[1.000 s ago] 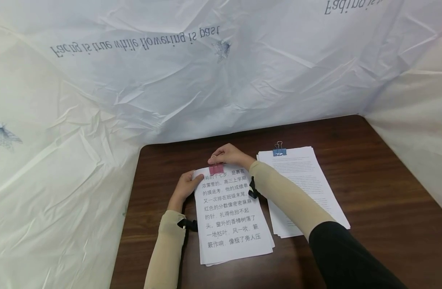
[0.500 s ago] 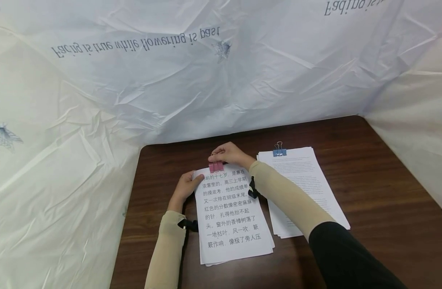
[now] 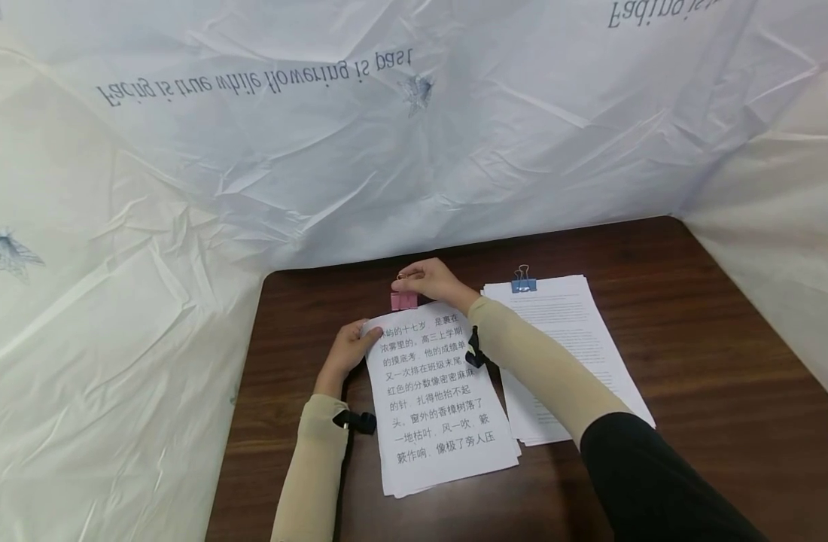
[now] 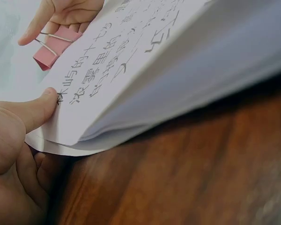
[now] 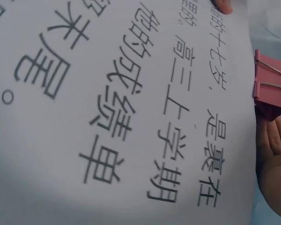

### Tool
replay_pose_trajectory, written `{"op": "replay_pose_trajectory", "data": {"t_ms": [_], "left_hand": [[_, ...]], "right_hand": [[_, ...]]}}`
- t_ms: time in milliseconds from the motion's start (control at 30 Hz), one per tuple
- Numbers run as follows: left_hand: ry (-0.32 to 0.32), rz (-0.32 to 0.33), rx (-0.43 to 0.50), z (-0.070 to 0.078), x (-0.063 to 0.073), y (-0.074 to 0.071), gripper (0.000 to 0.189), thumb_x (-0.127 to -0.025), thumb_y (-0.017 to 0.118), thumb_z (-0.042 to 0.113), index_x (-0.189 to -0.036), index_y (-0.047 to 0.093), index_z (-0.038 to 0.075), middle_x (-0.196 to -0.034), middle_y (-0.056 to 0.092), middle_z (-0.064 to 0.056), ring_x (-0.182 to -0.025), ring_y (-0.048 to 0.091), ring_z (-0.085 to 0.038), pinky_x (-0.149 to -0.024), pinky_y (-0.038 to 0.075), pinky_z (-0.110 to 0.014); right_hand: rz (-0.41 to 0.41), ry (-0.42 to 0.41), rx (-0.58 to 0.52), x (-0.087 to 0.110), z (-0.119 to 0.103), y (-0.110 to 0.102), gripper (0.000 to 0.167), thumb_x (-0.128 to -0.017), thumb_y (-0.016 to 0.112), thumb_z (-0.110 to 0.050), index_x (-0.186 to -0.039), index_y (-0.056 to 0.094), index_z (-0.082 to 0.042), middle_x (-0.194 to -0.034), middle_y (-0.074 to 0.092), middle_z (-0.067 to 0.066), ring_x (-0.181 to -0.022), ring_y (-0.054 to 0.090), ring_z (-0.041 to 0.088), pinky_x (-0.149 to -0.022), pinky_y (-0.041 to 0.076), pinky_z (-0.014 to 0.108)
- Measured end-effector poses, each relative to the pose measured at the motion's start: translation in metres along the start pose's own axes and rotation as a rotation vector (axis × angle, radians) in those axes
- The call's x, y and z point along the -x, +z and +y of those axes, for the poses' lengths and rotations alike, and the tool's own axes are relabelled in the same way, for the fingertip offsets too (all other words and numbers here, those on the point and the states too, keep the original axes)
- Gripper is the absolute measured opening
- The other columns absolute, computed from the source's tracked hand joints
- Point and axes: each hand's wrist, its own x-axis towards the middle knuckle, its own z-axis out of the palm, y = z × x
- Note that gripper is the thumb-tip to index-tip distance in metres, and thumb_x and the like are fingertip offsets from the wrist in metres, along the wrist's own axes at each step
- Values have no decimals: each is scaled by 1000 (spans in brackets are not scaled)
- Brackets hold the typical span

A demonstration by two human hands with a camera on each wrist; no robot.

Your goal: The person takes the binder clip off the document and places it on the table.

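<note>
My left hand (image 3: 348,348) pinches the upper left corner of a stack of printed paper (image 3: 441,421), thumb on top and fingers underneath. In the left wrist view that stack (image 4: 131,61) is lifted off the table at this corner, its sheets slightly fanned. My right hand (image 3: 436,282) holds a pink binder clip (image 3: 404,301) by its wire handles, just beyond the stack's top edge. The right wrist view shows the clip (image 5: 270,84) at the paper's edge, with none of the print covered. The fingertips of my right hand are partly hidden behind the clip there.
To the right lies a second stack of printed paper (image 3: 590,339) with a blue binder clip (image 3: 524,286) on its top edge, partly under my right forearm. The dark wooden table (image 3: 712,331) meets a crumpled white sheet (image 3: 360,165) behind and at both sides.
The pink binder clip was over the paper's top edge; my right hand has drawn it away, off the stack. The paper's lower end has shifted slightly right. My left hand stays at the corner.
</note>
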Motion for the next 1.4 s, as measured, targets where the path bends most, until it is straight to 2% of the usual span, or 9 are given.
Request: {"op": "replay_pose_trajectory", "data": {"t_ms": [367, 767, 1033, 1267, 1400], "left_hand": [[17, -6, -4, -2, 0, 0, 25, -107, 65, 25, -112, 74, 2, -88, 77, -9, -74, 69, -20, -73, 53, -32], [8, 12, -11, -1, 0, 0, 24, -105, 68, 25, -111, 76, 3, -89, 77, -9, -75, 69, -20, -74, 53, -32], [5, 27, -14, 1, -3, 1, 25, -105, 68, 25, -115, 75, 3, -90, 77, -8, -74, 69, -18, -74, 53, -31], [-13, 71, -37, 2, -4, 4, 28, -104, 70, 27, -119, 74, 4, -91, 76, -10, -72, 69, -19, -71, 53, -31], [-25, 125, -30, 2, -3, 6, 34, -101, 74, 26, -129, 71, 6, -104, 75, -13, -78, 68, -19, -74, 53, -30]], "right_hand": [[-8, -32, -8, 0, -1, -5, 59, -89, 86, -44, -132, 72, -7, -119, 76, 5, -111, 70, 20, -100, 54, 42], [2, -47, -45, 1, -4, -7, 58, -93, 83, -35, -139, 67, -3, -120, 74, 8, -113, 68, 22, -99, 54, 40], [-14, -24, -55, 2, -2, -10, 61, -94, 82, -36, -143, 64, -5, -126, 72, 8, -119, 66, 22, -103, 53, 41], [-14, -19, -35, 4, 2, -13, 64, -95, 81, -36, -145, 61, -2, -123, 72, 8, -117, 66, 24, -104, 52, 43], [-23, 2, -41, 4, 4, -13, 63, -95, 81, -37, -145, 62, -5, -123, 71, 7, -118, 66, 24, -104, 52, 43]]}}
